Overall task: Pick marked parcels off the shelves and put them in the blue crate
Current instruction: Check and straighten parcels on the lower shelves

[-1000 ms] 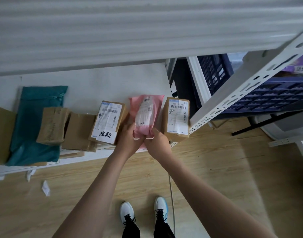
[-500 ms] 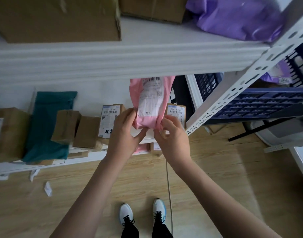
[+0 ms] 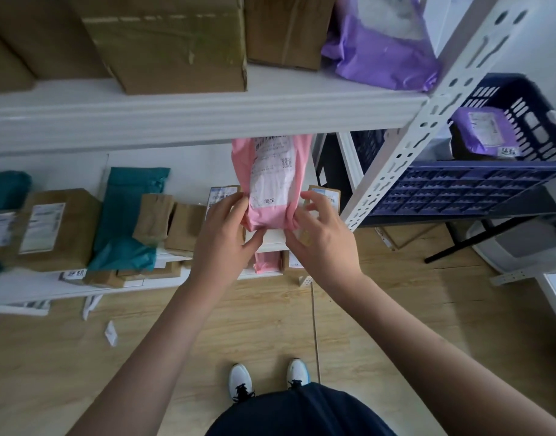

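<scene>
both hands lift a pink parcel [image 3: 272,184] in front of the shelves | left hand [image 3: 226,234] and right hand [image 3: 323,234] pinch its lower corners | soft, light bag, likely slippery; grip the bunched bottom edge | blue crate [image 3: 478,190] waits right

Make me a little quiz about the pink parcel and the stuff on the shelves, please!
1. True or false: both hands pinch the pink parcel at its bottom end.
2. What colour is the parcel lying in the blue crate? A) teal B) purple C) pink
3. Which soft bag lies on the lower shelf among the cardboard boxes?

Key
1. True: left hand and right hand grip its lower corners.
2. B: the purple parcel.
3. The teal bag.
</scene>
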{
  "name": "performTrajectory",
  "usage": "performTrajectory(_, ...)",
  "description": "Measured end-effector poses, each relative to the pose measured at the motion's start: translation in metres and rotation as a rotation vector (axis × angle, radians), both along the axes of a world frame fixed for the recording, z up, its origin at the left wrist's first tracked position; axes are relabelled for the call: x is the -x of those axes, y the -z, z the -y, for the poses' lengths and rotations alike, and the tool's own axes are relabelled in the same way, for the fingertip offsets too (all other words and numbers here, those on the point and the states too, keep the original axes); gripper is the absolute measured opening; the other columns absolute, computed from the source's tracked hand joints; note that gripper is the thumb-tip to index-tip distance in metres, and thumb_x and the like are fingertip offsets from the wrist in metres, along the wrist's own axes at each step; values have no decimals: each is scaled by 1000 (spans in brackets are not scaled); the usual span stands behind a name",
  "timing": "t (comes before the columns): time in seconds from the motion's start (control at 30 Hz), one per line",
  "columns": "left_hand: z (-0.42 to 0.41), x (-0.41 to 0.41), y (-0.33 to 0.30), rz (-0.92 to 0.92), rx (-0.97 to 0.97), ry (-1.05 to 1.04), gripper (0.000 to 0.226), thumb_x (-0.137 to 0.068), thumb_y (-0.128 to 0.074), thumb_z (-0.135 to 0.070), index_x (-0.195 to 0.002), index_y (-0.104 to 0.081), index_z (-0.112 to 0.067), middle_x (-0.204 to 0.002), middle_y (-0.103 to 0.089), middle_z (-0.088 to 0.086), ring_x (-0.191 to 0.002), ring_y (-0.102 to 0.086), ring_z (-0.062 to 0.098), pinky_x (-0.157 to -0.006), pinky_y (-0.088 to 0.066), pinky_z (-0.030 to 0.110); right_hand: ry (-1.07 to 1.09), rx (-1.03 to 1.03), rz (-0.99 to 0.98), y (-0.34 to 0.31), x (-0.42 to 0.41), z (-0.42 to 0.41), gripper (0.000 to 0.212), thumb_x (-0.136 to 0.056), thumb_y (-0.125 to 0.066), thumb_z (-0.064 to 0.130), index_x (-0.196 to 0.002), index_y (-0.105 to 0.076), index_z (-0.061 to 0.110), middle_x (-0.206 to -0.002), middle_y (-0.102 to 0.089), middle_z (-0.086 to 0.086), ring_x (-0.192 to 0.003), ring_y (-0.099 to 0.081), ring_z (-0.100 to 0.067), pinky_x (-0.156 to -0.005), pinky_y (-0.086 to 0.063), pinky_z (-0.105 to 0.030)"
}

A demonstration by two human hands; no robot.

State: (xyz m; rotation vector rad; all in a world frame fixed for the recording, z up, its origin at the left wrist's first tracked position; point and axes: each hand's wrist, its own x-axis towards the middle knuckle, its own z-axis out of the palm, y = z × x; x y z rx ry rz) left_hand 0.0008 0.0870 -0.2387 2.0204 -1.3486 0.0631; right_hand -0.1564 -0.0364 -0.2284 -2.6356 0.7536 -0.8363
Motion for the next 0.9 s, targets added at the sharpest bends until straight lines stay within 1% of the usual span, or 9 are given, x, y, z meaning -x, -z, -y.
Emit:
performTrajectory(0.17, -1, 5, -6, 18, -19, -7, 45, -84, -78, -21, -123, -60, -4, -113, -63, 10, -103, -58, 30, -91, -50, 41, 10, 7, 3, -2, 3, -3, 17, -84, -72, 23, -96, -66, 13, -131, -54, -3, -103, -62, -18, -55, -52, -30)
performTrajectory(0.3, 1, 6, -2, 24, -25, -28, 47, -83, -78, -24, -123, -61, -5, -110, -63, 9, -103, -59, 29, -90, -46, 32, 19, -1, 10, 0, 3, -1, 15, -84, -72, 23, -94, -66, 13, -130, -55, -3, -100, -63, -15, -51, -49, -27)
performTrajectory(0.4, 3, 7, 6, -6, -1, -24, 49, -84, -77, -24, -125, -60, -4, -112, -63, 10, -104, -59, 29, -88, -50, 34, 15, -29, -1, 5, 4, 1, 14, -86, -70, 24, -94, -65, 14, -130, -54, -1, -95, -62, -12, -47, -48, -26)
performTrajectory(0.47, 4, 8, 17, -33, -3, -17, 50, -85, -77, -25, -127, -59, -4, -116, -62, 9, -104, -59, 27, -86, -53, 35, 38, -73, -43, 13, 5, 1, 14, -87, -69, 27, -94, -64, 17, -127, -55, 4, -87, -63, -11, -46, -48, -28)
performTrajectory(0.57, 5, 8, 41, -86, -41, -5, 55, -84, -79, -25, -131, -58, -6, -118, -61, 6, -105, -58, 26, -86, -53, 33, 93, -179, -103, 29, 6, -1, 12, -89, -66, 32, -90, -62, 20, -106, -60, 11, -63, -62, -13, -46, -50, -33)
performTrajectory(0.6, 6, 8, 50, -110, -55, 5, 56, -83, -81, -23, -130, -58, -6, -117, -61, 6, -104, -58, 26, -86, -53, 34, 104, -212, -136, 36, 7, -2, 12, -90, -65, 32, -89, -63, 20, -101, -61, 10, -61, -61, -14, -47, -50, -34)
performTrajectory(0.7, 15, 7, 78, -215, -103, 15, 55, -79, -83, -20, -126, -58, -7, -114, -59, 4, -97, -59, 23, -79, -54, 37, 125, -313, -258, 58, 6, 0, 12, -89, -63, 30, -91, -64, 19, -99, -62, 8, -67, -62, -19, -53, -51, -35)
performTrajectory(0.8, 31, 8, 100, -273, -129, 1, 48, -79, -80, -26, -119, -59, -10, -105, -55, -5, -89, -57, 16, -70, -51, 31, 137, -385, -338, 77, -3, 13, 12, -91, -61, 28, -92, -64, 16, -101, -61, 5, -70, -59, -21, -54, -45, -32)
performTrajectory(0.9, 46, 9, 120, -305, -150, -51, 44, -80, -80, -27, -116, -60, -13, -98, -53, -7, -84, -55, 13, -68, -51, 29, 138, -414, -379, 91, -14, 29, 13, -93, -58, 25, -99, -64, 15, -101, -60, 2, -72, -60, -25, -55, -41, -31)
